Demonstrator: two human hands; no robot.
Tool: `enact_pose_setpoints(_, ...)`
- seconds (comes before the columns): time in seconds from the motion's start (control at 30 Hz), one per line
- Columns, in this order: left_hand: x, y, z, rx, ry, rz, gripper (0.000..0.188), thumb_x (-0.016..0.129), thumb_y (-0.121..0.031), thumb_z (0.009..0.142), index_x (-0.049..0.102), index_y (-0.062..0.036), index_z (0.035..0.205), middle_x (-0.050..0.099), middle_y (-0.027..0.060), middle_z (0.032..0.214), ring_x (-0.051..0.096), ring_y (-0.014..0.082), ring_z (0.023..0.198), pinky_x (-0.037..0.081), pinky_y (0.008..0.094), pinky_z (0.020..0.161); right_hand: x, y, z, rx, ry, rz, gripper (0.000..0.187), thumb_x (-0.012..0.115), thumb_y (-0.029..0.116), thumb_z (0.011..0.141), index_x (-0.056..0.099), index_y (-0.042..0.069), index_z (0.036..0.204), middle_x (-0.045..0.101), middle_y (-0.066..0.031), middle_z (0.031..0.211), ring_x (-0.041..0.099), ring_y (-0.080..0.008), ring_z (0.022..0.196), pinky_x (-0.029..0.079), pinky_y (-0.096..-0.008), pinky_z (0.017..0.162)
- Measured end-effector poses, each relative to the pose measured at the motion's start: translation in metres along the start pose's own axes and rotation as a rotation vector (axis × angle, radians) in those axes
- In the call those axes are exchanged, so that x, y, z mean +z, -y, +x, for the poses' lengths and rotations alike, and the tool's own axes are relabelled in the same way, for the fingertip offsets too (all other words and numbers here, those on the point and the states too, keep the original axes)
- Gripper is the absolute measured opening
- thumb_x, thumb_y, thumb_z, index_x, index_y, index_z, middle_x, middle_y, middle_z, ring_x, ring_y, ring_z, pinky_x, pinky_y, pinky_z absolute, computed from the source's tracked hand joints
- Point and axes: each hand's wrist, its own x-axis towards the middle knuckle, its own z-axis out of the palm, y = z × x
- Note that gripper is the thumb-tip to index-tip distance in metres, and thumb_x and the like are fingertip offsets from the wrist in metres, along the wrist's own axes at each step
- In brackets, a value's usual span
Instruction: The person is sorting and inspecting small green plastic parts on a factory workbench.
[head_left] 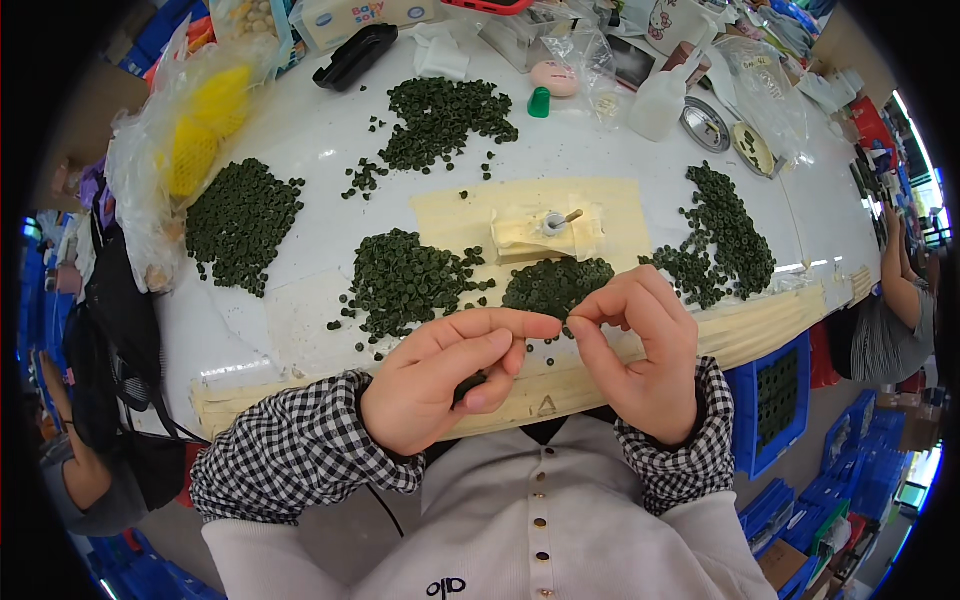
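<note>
My left hand (440, 370) is closed, its curled lower fingers around a small dark green piece (469, 387). Its index finger stretches toward my right hand (645, 355). There the thumb and forefinger are pinched together right at that fingertip; whatever lies between them is too small to make out. Just beyond both hands is a heap of dark green ring-like parts (550, 287). To its left lies a bigger pile of dark green cap-like parts (405, 285). A taped cream block (540, 235) with a thin upright pin stands behind the ring heap.
More green parts are piled at the left (243, 225), the back (440, 115) and the right (730, 235). A plastic bag with yellow netting (205, 130) lies far left. A white squeeze bottle (657, 105) stands back right. Below the table's right edge sits a blue crate (745, 425).
</note>
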Motion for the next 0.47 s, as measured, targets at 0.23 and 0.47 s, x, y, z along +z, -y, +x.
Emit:
enact_pose_setpoints(0.23, -0.01, 0.006, -0.001, 0.03, 0.0, 0.074, 0.022, 0.056, -0.007, 0.089, 0.057, 0.0004, 0.11, 0.065, 0.0065, 0.09, 0.033, 0.0008, 0.052, 0.027, 0.0163, 0.046, -0.002, -0.002, -0.004, 0.126, 0.076, 0.357, 0.005, 0.063, 0.001, 0.079, 0.058, 0.0, 0.081, 0.054, -0.0038, 0.075, 0.046, -0.0109, 0.063, 0.039, -0.0221, 0.059)
enact_pose_setpoints(0.47, -0.013, 0.006, 0.0, 0.05, 0.024, 0.022, 0.024, 0.056, -0.01, 0.09, 0.059, -0.0016, 0.112, 0.066, 0.0057, 0.093, 0.037, -0.0002, 0.053, 0.03, 0.0153, 0.048, 0.002, -0.006, -0.008, 0.256, 0.179, 0.61, 0.007, 0.059, 0.006, 0.086, 0.056, 0.0, 0.088, 0.052, -0.0016, 0.08, 0.045, -0.0079, 0.068, 0.038, -0.0195, 0.063)
